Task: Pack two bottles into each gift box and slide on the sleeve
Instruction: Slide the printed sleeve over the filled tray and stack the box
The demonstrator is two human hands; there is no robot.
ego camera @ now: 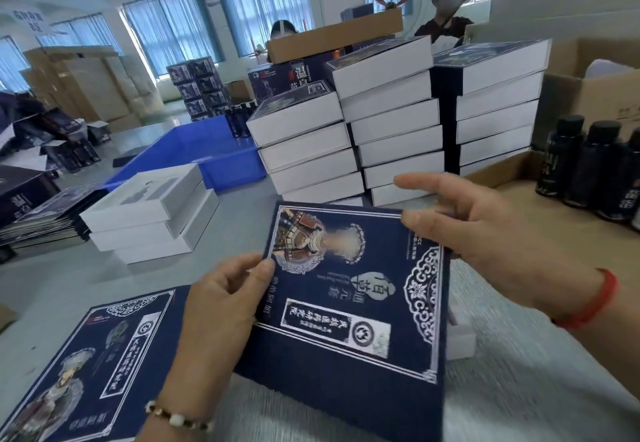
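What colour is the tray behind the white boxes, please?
Blue tray, seen in the head view.

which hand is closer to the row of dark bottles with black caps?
Right. The right hand pinches the navy printed sleeve's far corner, just beside the dark bottles; the left hand grips its opposite edge.

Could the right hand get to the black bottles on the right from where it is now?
Probably yes. The bottles stand in the open on cardboard just beyond the right hand, nothing between, but it would first have to release the sleeve.
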